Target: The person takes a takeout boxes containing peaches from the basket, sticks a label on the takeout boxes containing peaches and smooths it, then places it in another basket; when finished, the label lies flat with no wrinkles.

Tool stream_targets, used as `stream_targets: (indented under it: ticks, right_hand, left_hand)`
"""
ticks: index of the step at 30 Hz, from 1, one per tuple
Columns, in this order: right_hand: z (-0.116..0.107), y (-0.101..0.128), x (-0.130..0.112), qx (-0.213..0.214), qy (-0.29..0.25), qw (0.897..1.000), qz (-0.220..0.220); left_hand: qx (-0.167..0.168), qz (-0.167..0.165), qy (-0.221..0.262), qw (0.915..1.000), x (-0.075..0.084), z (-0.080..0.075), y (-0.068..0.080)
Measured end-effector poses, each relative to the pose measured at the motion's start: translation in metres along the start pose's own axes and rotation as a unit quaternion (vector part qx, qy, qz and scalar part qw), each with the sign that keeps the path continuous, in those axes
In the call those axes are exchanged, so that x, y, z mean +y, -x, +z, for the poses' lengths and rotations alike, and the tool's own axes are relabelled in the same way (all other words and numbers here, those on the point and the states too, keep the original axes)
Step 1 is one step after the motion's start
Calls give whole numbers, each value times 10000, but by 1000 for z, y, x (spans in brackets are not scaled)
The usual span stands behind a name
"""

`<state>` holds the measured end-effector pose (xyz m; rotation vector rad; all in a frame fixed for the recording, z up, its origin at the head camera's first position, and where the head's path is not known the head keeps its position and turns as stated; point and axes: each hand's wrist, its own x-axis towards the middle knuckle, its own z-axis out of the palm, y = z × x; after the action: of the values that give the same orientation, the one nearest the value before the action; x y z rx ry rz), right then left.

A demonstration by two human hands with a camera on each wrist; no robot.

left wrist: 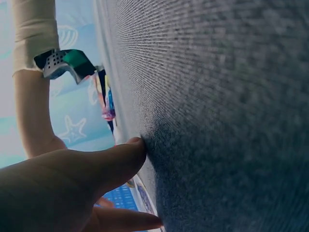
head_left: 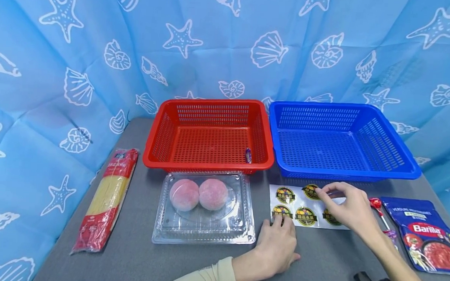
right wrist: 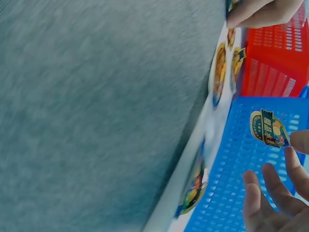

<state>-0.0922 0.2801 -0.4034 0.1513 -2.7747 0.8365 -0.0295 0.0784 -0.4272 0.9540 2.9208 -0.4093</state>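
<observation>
Grey cloth lay below as your right hand pinched a sticker over the sheet; your left hand, thumb spread from its fingers, touched the corner! Light, flimsy, probably tacky: its rim suited your grip best.

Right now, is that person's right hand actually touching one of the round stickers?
Touching. The right wrist view shows it: the right hand pinches a round sticker by its edge, with no gap between.
</observation>
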Motion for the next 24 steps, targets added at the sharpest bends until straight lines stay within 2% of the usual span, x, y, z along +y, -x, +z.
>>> stream_targets:
  ticks: [3,8,11,14,17,20,22,24]
  right_hand:
    - [-1,0,-7,135,-44,9998,-123]
    - [-2,1,-20,167,-254,9993,-226]
    - [-2,2,-28,130,-408,9987,-273]
    - [-1,2,-35,109,-519,9978,-399]
    - [-1,2,-41,109,-558,9967,-584]
    - [-1,2,-47,121,-592,9956,-716]
    - [-1,2,-50,119,-626,9948,-792]
    - [0,1,-54,129,-641,9942,-856]
  left_hand:
    - [107,49,18,9999,-1,0,1]
    - [618,233,96,9978,-8,-3,8]
    - [1010,434,229,9937,-16,-9,19]
    - [1246,767,421,9883,-27,-18,33]
    - [1304,1192,873,9804,-44,-28,50]
    - [1362,1504,1517,9674,-64,-33,67]
    - [1373,1592,2027,9564,-80,-34,78]
    - [1398,1545,2492,9458,-95,-33,89]
